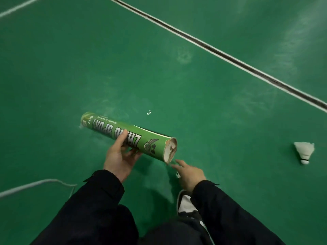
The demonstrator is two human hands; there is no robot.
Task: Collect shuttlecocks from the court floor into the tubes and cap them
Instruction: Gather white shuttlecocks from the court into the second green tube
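Floor (159, 68): green court surface, scuffed pale in patches ahead of my hands.

On it:
- One white shuttlecock (304, 153), lying well out to the right of my right hand (190, 175), cork end toward me, feathers away.
- One small white scrap (149, 112), just beyond the span between my two hands.
- A white court line with dark edging (221, 52), running diagonally far ahead, from upper middle down to the right.
- A second white line (19, 7), far ahead to the left of my left hand (120, 160).
- A pale cord (37, 184), curving in from the left, near my left sleeve.
- My shoe (185, 204), white and black, planted just under my right wrist.
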